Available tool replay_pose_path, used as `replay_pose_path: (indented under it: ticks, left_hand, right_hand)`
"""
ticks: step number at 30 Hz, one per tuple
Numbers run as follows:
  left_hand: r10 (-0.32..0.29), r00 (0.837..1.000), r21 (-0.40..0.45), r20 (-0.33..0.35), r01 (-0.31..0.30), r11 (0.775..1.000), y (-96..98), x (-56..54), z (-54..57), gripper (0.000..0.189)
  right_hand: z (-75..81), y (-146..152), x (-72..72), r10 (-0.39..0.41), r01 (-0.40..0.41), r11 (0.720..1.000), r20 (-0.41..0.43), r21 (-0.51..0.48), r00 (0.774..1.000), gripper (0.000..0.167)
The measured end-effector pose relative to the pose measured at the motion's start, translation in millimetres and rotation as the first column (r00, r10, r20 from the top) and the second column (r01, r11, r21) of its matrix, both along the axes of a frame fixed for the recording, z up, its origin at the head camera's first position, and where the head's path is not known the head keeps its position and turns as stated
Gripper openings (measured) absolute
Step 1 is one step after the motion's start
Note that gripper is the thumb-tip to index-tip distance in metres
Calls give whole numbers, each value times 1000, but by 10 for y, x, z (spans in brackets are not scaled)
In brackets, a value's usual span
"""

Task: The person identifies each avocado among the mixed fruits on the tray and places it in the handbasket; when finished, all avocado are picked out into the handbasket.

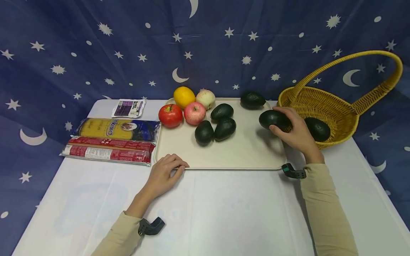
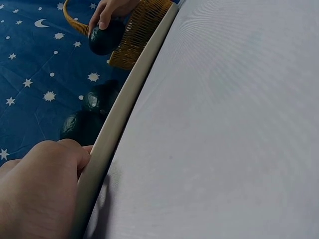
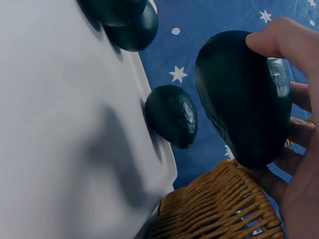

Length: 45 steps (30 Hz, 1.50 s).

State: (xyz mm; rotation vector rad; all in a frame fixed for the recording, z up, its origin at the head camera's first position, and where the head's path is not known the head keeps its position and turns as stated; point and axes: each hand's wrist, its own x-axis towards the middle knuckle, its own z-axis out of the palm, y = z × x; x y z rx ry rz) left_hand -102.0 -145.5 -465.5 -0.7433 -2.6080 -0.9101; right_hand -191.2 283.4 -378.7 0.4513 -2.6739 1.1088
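One avocado [image 1: 317, 129] lies in the basket [image 1: 320, 103], beside the right end of the tray [image 1: 237, 156]. The tray bears four avocados [image 1: 225, 129] — three grouped mid-tray, one at the far rim — plus a tomato [image 1: 171, 115], an orange [image 1: 184, 97], an apple [image 1: 195, 113] and a pale fruit [image 1: 205, 99]. The right hand [image 1: 298, 133] grasps a sixth avocado [image 1: 272, 119] above the tray, near the basket. The left hand [image 1: 164, 176] touches the tray's near rim; whether it grips, I cannot tell.
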Motion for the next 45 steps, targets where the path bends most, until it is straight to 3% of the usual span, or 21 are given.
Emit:
replay_pose_path:
  ticks: [9, 27, 45]
  left_hand:
    - [-6, 1000, 5, 26, 6, 1000, 4, 0, -2, 13]
    - [-4, 1000, 11, -15, 4, 1000, -10, 2, 5, 12]
    - [-5, 1000, 10, -3, 5, 1000, -11, 10, 1, 13]
  right_hand:
    - [14, 49, 17, -11, 11, 1000, 1, 20, 1000, 60]
    - [51, 90, 29, -27, 27, 999, -21, 18, 999, 59]
    - [123, 266, 80, -112, 112, 994, 15, -12, 994, 53]
